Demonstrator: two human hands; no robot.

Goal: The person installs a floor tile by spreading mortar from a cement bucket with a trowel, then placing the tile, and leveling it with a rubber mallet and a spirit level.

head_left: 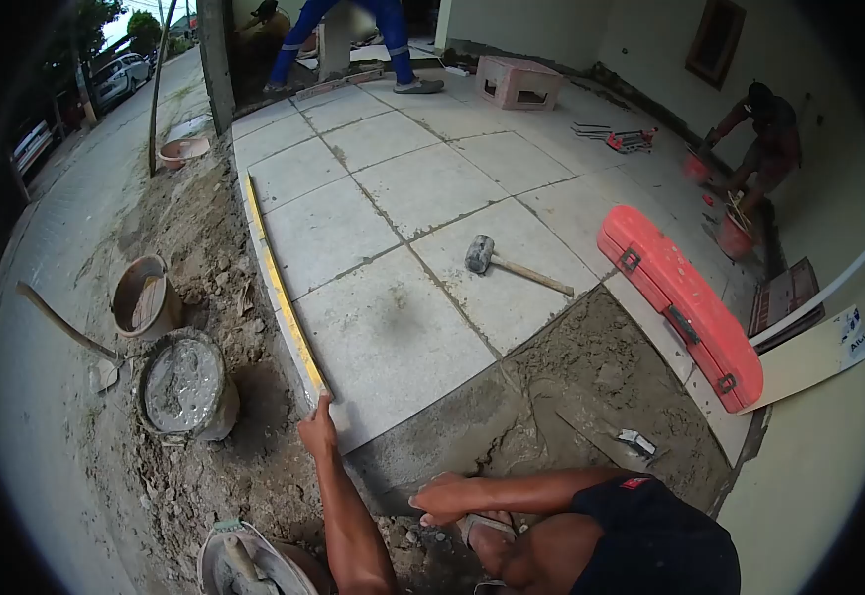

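My left hand [318,428] is closed on the near end of a long yellow level [282,288]. The level lies along the left edge of the light grey floor tiles [383,322]. My right hand [442,498] hangs low by my foot, beside the near edge of the wet mortar bed [591,367]. Its fingers are loosely bent and a little apart, with nothing visible in them. On the tiles rests a rubber mallet [480,255] with a wooden handle. A trowel [636,443] lies on the mortar.
A red tool case [685,307] lies at the right. Buckets [186,387] of grey mix stand on the dirt at left; another bucket [254,565] holding a tool is close by. One person in blue trousers [393,35] stands far back; another person [774,134] bends over red buckets.
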